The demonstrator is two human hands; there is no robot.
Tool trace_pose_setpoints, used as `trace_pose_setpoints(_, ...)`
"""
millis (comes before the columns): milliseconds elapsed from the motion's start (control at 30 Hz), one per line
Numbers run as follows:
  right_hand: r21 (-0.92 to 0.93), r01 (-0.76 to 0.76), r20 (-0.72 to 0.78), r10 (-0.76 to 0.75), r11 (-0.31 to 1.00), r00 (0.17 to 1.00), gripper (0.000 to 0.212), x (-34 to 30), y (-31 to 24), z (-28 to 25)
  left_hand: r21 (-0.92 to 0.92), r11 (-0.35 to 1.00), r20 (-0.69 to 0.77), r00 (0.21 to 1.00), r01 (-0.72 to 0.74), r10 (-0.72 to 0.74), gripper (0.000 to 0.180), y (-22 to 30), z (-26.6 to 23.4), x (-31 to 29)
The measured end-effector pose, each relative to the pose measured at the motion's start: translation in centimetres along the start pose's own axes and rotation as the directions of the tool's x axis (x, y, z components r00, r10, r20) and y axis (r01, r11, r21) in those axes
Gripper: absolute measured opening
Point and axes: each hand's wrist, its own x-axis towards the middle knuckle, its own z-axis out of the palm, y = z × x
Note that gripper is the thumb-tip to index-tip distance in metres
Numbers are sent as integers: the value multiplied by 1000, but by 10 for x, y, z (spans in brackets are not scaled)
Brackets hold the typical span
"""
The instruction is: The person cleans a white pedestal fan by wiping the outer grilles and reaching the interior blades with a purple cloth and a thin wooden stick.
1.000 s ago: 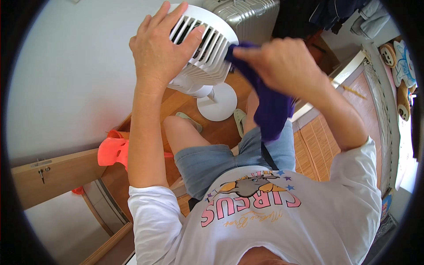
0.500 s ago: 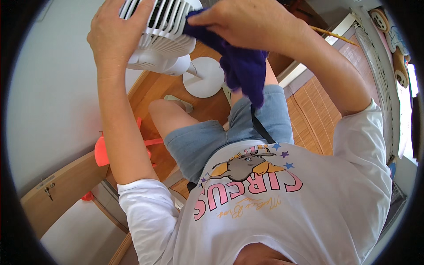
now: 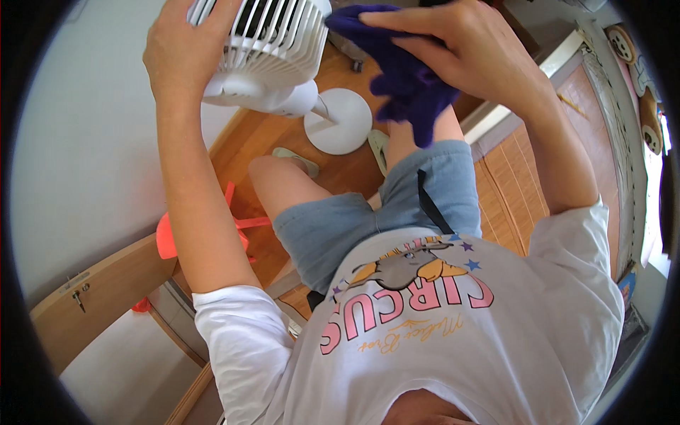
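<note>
Holding rumpled purple cloth (image 3: 414,81) is the right grip (image 3: 482,49); the left grip (image 3: 183,53) clasps a slatted white fan (image 3: 280,67).

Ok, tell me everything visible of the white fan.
The white fan looks like plastic: a slatted grille, a dark interior, a rounded housing, and a slim stem to a flat, round base on the wooden floor. The picture's top edge cuts off part of its head. The left grip holds its head at the left; the purple cloth is beside its right edge, contact unclear.
</note>
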Motion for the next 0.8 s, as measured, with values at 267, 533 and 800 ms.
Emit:
trace_pose_setpoints(267, -115, -168, 70, 177, 979, 982, 32, -18, 9, 41, -111, 985, 69, 990, 134, -126, 50, -37, 1, 8)
trace_pose_setpoints(533, -123, -197, 67, 206, 973, 976, 29, 14, 6, 48, -101, 982, 66, 986, 162, -156, 53, -36, 0, 7)
trace_pose_setpoints(800, -264, -39, 158, 83, 964, 984, 40, 31, 7, 48, -86, 986, 59, 989, 144, -139, 51, -28, 3, 7)
